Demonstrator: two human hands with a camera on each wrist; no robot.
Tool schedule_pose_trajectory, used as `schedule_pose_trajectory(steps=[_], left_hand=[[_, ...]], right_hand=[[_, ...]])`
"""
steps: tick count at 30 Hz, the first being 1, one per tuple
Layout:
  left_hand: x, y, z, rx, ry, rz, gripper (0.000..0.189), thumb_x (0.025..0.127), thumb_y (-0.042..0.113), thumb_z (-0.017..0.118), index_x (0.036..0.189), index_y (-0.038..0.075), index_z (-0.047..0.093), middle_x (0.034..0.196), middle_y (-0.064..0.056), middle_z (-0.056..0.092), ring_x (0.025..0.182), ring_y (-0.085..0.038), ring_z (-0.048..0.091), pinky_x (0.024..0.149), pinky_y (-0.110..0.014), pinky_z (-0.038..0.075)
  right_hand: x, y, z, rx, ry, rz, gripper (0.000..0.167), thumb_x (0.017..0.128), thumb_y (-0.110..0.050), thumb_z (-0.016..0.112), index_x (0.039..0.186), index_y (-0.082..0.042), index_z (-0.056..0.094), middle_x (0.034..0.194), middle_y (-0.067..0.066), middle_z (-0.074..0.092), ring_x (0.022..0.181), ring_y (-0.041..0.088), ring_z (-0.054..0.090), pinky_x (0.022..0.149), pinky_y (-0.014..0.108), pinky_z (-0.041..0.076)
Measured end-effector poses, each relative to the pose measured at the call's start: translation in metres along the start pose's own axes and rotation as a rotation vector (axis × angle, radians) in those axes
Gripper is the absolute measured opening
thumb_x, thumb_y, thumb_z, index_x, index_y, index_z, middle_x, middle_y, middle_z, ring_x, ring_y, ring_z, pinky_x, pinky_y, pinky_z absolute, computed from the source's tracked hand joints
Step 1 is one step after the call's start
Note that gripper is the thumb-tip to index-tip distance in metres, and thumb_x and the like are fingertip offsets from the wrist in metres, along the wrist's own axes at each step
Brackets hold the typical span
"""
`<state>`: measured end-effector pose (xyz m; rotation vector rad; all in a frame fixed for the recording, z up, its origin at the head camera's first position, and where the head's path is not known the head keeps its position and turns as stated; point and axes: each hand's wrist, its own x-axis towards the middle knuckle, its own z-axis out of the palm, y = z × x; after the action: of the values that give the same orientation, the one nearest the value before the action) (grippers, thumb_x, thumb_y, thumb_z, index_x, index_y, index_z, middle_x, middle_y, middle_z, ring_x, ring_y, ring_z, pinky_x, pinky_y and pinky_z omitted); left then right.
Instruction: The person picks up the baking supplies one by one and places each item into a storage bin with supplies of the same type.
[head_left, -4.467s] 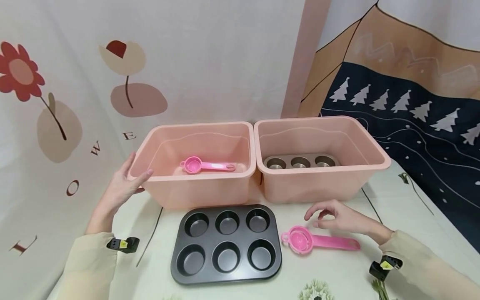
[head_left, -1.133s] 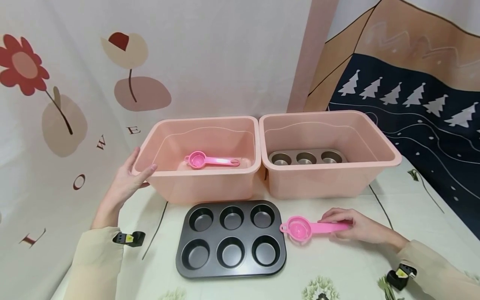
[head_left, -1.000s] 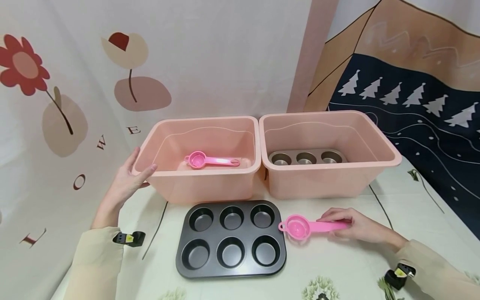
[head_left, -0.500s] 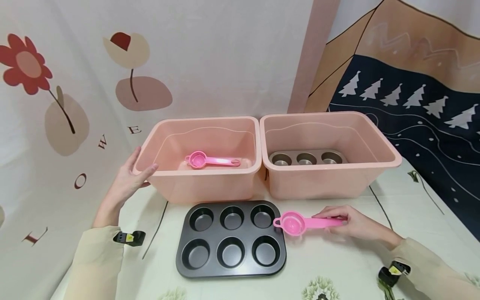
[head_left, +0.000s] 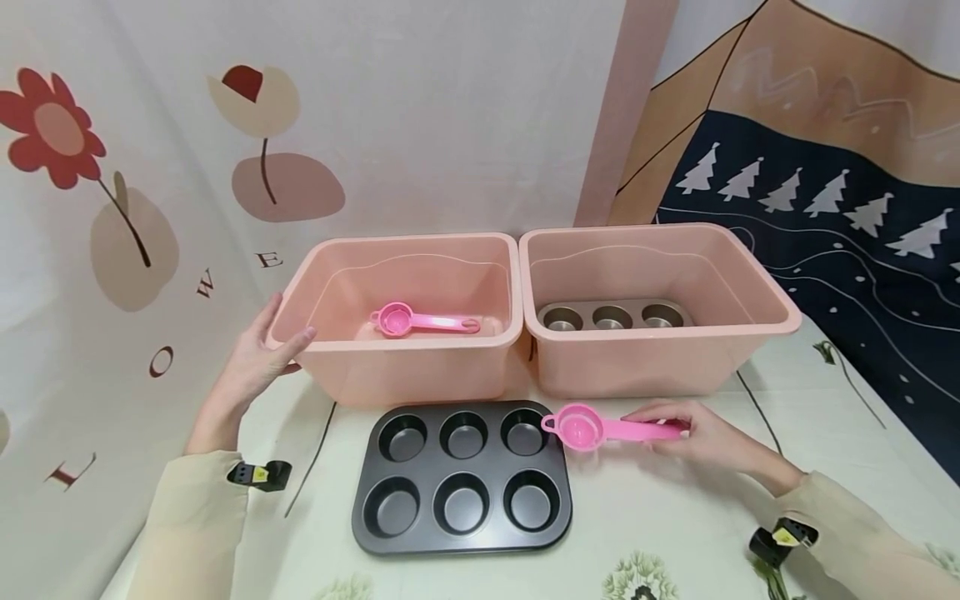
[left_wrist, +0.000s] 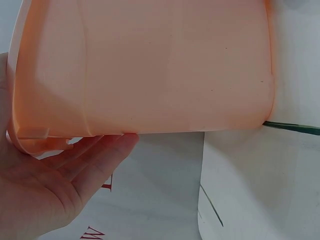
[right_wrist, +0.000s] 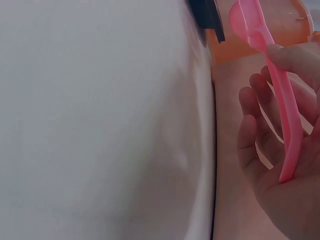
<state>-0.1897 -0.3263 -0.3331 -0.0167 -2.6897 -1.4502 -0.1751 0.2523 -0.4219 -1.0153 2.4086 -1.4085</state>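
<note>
My right hand (head_left: 697, 433) pinches the handle of a pink egg separator (head_left: 581, 427), raised off the table; its cup end overlaps the right edge of a dark six-cup muffin tin (head_left: 461, 454) in the head view. The right wrist view shows the thumb and fingers around that pink handle. My left hand (head_left: 258, 358) grips the left end of a pink plastic bin (head_left: 397, 375), thumb over the rim (left_wrist: 15, 75) and fingers against the outer wall. Inside this bin lies a second pink egg separator (head_left: 423, 322).
A matching pink bin (head_left: 660, 362) stands close beside the first, on its right. It holds a smaller metal muffin tin (head_left: 637, 310), partly hidden by the front wall. A pale flower-printed cloth (head_left: 300, 542) covers the table, and printed curtains (head_left: 450, 125) hang behind.
My right hand took hold of the egg separator, lifted it from the table and carried it forward and left toward the muffin tin and bins. The left hand stays on the bin.
</note>
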Motion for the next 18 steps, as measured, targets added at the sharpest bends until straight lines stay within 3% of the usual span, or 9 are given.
schedule_pose_trajectory(steps=[7,13,18], left_hand=[[0.000,0.000,0.001,-0.007,0.000,0.011,0.087,0.097,0.031,0.057,0.156,0.014,-0.005,0.149,-0.031,0.025,0.121,-0.039,0.042,0.072,-0.026,0.056],[-0.002,0.001,0.001,0.000,0.004,0.020,0.087,0.097,0.031,0.057,0.156,0.013,-0.004,0.148,-0.032,0.026,0.117,-0.034,0.046,0.071,-0.023,0.055],[-0.001,0.001,0.000,-0.017,0.004,0.031,0.086,0.097,0.030,0.058,0.156,0.013,-0.003,0.148,-0.032,0.025,0.111,-0.018,0.049,0.071,-0.021,0.054]], right_hand=[[0.008,-0.003,0.001,-0.031,0.035,-0.070,0.035,0.083,0.000,0.073,0.117,-0.008,0.070,0.113,0.004,0.067,0.100,0.011,0.057,0.083,0.022,0.042],[0.014,-0.004,0.005,-0.058,0.064,-0.075,0.033,0.081,-0.001,0.075,0.114,-0.007,0.071,0.106,0.001,0.067,0.095,0.011,0.057,0.080,0.025,0.043],[0.018,-0.006,0.006,-0.045,0.075,-0.058,0.033,0.082,-0.002,0.074,0.114,-0.007,0.071,0.105,0.000,0.068,0.096,0.012,0.057,0.082,0.025,0.043]])
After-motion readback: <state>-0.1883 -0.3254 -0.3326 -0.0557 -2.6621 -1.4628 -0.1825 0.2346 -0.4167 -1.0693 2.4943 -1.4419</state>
